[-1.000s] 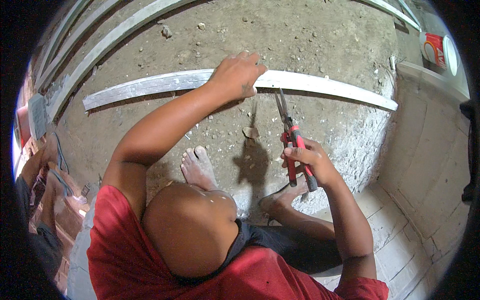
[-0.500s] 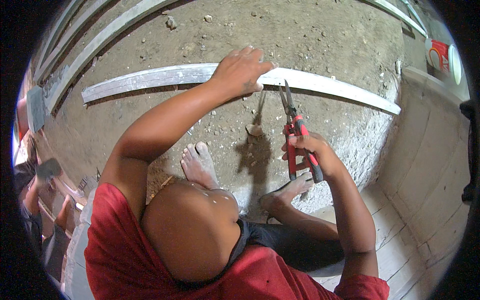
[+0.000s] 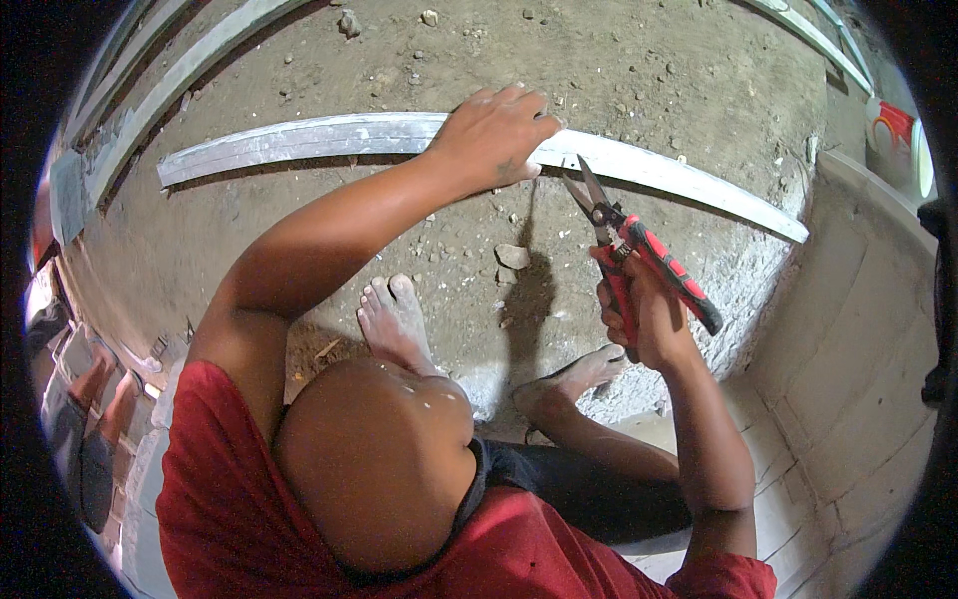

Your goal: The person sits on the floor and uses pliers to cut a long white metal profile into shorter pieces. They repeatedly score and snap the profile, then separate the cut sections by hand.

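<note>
A long pale metal channel lies across the dirt in front of me, curved by the lens. My left hand is closed over its middle, with the thumb on the near edge. In my right hand is a pair of tin snips with red and black handles. Their handles are spread and the dark blades stand apart. The blade tips point at the channel's near edge, just right of my left hand; whether they touch it I cannot tell.
More pale channels lie at the far left. A grey block wall rises on the right, with a red and white bucket beyond it. Loose stones dot the dirt near my bare feet. Another person is at the left edge.
The snips have opened, their handles and blades spreading apart, and my right hand has turned and shifted slightly right. My left hand stays on the channel. At the left edge the other person has moved.
</note>
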The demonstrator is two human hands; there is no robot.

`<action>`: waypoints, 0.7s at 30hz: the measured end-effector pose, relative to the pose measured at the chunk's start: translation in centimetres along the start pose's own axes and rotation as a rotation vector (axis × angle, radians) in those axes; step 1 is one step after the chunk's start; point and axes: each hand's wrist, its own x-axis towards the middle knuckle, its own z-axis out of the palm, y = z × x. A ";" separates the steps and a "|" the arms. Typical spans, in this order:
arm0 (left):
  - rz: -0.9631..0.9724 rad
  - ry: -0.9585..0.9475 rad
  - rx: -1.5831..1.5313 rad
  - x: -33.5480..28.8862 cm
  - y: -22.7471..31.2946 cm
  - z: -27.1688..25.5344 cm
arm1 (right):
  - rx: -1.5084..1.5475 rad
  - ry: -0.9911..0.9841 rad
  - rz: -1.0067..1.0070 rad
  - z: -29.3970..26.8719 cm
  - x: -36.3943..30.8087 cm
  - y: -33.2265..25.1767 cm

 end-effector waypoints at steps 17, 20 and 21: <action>-0.006 0.004 0.046 0.1 0.1 0.0 | -0.421 0.157 -0.219 0.5 -0.3 -0.5; 0.007 0.004 0.035 0.1 0.0 0.0 | -0.524 0.222 -0.310 -0.1 0.2 0.1; 0.023 0.029 0.040 0.0 0.0 0.0 | -0.559 0.245 -0.342 -0.2 0.4 0.3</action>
